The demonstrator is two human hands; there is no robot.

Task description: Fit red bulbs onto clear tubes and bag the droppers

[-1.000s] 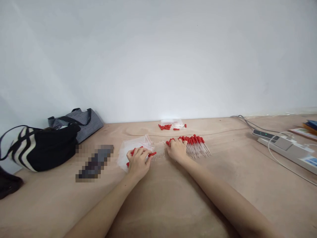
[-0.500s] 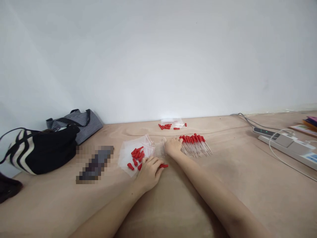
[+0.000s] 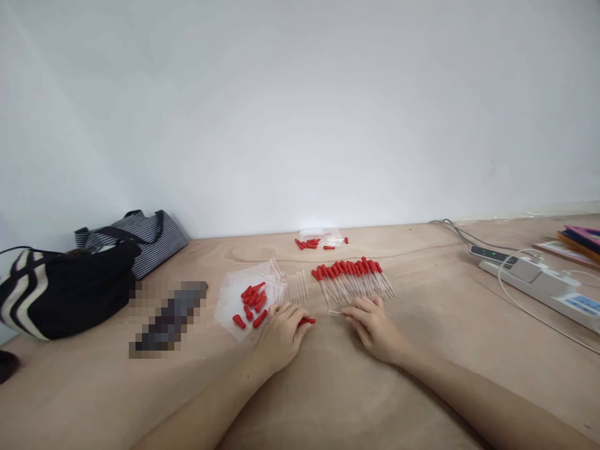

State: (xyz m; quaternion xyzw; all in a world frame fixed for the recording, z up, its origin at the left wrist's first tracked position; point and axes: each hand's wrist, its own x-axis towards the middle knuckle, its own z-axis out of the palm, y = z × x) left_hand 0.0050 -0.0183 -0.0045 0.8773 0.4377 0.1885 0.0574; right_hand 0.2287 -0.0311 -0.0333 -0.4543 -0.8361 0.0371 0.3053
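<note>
My left hand (image 3: 282, 329) rests low over the table, its fingers closed on a red rubber bulb (image 3: 307, 321) that pokes out to the right. Facing it, my right hand (image 3: 372, 325) pinches a thin clear glass tube (image 3: 334, 312) that points left toward the bulb; the two are apart. Beyond my right hand lies a row of droppers with red bulbs (image 3: 351, 269). Several bare glass tubes (image 3: 297, 287) lie side by side left of that row. Loose red bulbs (image 3: 255, 298) sit on clear plastic bags (image 3: 227, 300) beside my left hand.
At the back are more red bulbs (image 3: 307, 244) and a small clear bag (image 3: 323, 234). On the left stand a black bag (image 3: 89, 287), a striped bag (image 3: 162, 240) and a blurred dark object (image 3: 171, 319). A power strip (image 3: 548, 287) with cables lies right.
My right hand has moved from the bare tubes toward me and to the right, now with a tube in its fingers. My left hand still holds the bulb. The view has shifted slightly.
</note>
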